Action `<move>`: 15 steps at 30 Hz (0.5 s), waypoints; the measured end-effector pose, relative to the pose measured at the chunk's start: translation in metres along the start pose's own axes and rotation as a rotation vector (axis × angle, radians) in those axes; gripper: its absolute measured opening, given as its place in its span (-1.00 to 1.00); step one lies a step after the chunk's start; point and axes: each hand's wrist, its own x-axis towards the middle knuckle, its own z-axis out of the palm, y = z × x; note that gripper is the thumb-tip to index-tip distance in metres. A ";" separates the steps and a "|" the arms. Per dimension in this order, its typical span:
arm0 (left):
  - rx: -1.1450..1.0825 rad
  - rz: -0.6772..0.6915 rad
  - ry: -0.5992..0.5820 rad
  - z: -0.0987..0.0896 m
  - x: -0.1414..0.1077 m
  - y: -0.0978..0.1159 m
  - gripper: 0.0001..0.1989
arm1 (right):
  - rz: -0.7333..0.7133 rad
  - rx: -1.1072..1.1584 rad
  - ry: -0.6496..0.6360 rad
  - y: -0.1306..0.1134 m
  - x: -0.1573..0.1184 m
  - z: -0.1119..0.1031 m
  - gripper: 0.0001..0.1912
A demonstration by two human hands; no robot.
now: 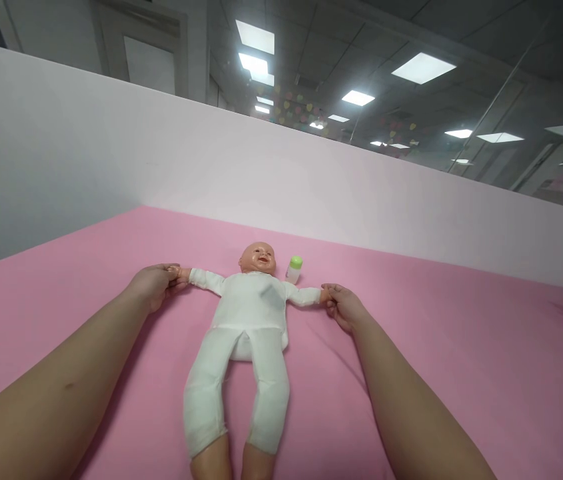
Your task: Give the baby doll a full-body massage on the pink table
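Both hands held a doll flat on a pink sheet, arms stretched wide.

The pink sheet (436, 347) covered the whole surface, with a pale wall (111, 153) along its far edge; the doll (246, 320), in a white suit, lay face up in the middle, head far and legs near; the left hand (154, 283) had its fingers closed around the doll's left-side wrist; the right hand (344, 307) pinched the right-side wrist; a small green-capped bottle (294, 267) lay just right of the head.

doll suit (248, 313): white | sheet (441, 347): pink | bottle cap (296, 262): green | wall (111, 167): white
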 end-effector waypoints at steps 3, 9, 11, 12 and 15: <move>0.020 0.017 -0.073 -0.002 -0.002 0.001 -0.70 | 0.003 0.036 -0.059 -0.003 -0.004 -0.002 -0.79; 0.024 0.025 -0.078 -0.005 -0.002 0.000 -0.69 | 0.001 0.095 -0.159 -0.005 -0.008 -0.008 -0.68; 0.036 0.032 -0.065 -0.006 0.000 -0.001 -0.74 | -0.010 0.060 -0.146 -0.004 -0.007 -0.009 -0.67; 0.040 0.036 -0.059 -0.007 0.001 -0.002 -0.78 | -0.016 0.040 -0.135 -0.004 -0.006 -0.008 -0.68; 0.044 0.048 -0.042 -0.007 0.003 -0.003 -0.87 | -0.019 0.003 -0.101 -0.002 -0.005 -0.006 -0.68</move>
